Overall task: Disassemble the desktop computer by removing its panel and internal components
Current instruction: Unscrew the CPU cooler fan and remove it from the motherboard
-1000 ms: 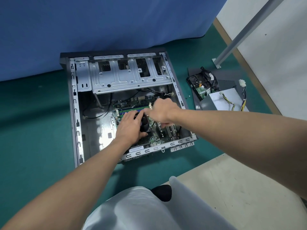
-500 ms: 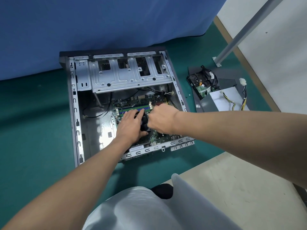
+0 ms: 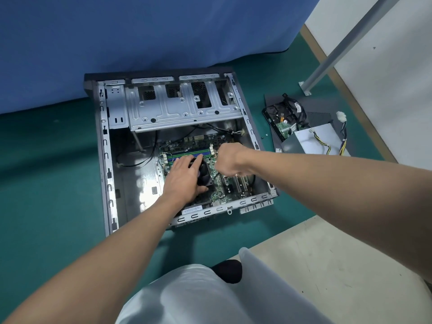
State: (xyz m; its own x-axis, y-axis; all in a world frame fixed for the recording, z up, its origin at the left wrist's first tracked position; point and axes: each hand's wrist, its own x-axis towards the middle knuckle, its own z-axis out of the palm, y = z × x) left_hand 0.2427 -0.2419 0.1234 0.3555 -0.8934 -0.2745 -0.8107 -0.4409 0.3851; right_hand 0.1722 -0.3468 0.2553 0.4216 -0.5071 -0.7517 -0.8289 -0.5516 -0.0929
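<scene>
Head: right hand now off fan

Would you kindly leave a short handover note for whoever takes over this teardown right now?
Left hand grips the CPU cooler on the motherboard. Right hand is curled just beside it; what it holds is hidden.
Done: side panel, hard drive and power supply lie on the floor right of the case.
Left: cooler, then motherboard.

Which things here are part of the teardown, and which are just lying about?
In the job: computer case, motherboard, cooler fan gripped by left hand, right hand, hard drive and power supply already out.
Lying about: metal post, blue cloth.
</scene>
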